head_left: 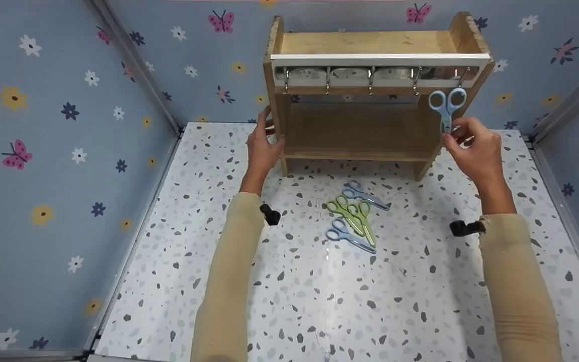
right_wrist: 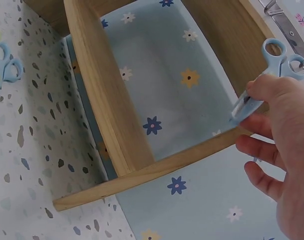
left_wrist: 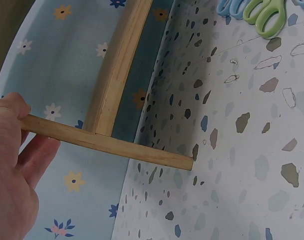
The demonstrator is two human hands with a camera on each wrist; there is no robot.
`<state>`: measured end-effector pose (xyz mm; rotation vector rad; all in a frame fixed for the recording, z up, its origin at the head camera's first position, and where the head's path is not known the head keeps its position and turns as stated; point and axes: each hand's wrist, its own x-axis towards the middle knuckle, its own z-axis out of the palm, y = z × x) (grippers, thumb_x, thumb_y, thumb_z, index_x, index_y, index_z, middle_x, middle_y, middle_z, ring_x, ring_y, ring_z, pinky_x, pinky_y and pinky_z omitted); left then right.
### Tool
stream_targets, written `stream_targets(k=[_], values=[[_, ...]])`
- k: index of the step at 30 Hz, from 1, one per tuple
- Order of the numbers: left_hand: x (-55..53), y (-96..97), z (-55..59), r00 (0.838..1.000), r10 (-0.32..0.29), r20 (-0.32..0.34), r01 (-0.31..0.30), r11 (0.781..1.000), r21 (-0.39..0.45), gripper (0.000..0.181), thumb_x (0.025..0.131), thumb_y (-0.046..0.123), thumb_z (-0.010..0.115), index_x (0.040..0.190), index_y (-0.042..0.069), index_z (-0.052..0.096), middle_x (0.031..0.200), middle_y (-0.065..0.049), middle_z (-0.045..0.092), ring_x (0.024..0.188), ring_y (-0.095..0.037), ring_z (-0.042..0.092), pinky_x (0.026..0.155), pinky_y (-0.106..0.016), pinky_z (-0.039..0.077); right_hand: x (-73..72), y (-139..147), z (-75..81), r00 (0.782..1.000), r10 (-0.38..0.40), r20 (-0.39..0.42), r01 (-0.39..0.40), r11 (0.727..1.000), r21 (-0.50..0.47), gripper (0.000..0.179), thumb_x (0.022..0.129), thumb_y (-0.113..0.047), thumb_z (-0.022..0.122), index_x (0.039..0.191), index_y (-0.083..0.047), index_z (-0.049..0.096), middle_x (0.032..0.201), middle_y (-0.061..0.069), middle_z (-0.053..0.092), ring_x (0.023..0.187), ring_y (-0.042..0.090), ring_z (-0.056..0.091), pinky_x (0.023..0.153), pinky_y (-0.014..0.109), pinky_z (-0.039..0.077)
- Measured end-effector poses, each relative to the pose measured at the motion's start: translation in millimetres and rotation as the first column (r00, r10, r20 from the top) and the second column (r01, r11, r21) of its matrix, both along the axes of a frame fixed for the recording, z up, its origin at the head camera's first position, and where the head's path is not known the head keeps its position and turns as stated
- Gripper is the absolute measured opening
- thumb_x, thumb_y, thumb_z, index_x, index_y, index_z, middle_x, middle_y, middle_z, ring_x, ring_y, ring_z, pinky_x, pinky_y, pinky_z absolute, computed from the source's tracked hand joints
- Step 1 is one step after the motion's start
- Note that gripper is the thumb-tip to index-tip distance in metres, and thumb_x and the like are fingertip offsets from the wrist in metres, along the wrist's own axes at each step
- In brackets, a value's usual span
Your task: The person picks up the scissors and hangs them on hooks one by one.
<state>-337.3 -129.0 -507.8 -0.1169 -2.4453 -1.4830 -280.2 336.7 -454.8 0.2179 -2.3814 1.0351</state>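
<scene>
In the head view my right hand (head_left: 480,151) pinches a pair of light blue scissors (head_left: 446,118) by the blade end, handle loops up. The loops are at the rightmost hook (head_left: 464,78) of a wooden shelf (head_left: 360,128); whether the hook passes through a loop I cannot tell. The right wrist view shows thumb and forefinger on the blue scissors (right_wrist: 247,106). My left hand (head_left: 264,151) grips the shelf's left side panel, and in the left wrist view thumb and fingers lie on either side of that wooden panel (left_wrist: 117,145).
Before the shelf, two green scissors (head_left: 365,223) lie partly overlapping on the speckled table (head_left: 289,301), with blue scissors (head_left: 351,237) nearer me and another blue pair (head_left: 365,196) farther back. Several metal hooks line the shelf's white-edged rail (head_left: 380,60). Flower-patterned walls (head_left: 68,201) enclose the table.
</scene>
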Motion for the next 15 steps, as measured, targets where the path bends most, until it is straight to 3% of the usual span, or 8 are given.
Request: stream_targets(k=[8,15], values=[[-0.8,-0.1,-1.5,1.0,-0.012,-0.018,0.012,1.0,0.012,0.078,0.106,0.007,0.071,0.175,0.014,0.037,0.161,-0.023,0.064,0.141,-0.041,0.068,0.12,-0.059,0.058,1.6,1.0,-2.9,1.0,0.007,0.023,-0.007,1.0,0.017,0.023,0.105,-0.01,0.077,0.125,0.002,0.077,0.102,0.026,0.082,0.081,-0.017,0.053,0.078,0.011,0.043],[-0.1,0.3,0.2,1.0,-0.001,0.005,0.001,1.0,-0.002,0.078,0.106,0.008,0.071,0.176,0.017,0.036,0.162,-0.021,0.063,0.142,-0.039,0.068,0.12,-0.053,0.059,2.3,2.3,-4.7,1.0,0.011,0.02,-0.011,0.999,0.036,0.024,0.105,-0.01,0.076,0.126,0.002,0.077,0.105,0.028,0.082,0.081,-0.02,0.052,0.078,0.009,0.042]])
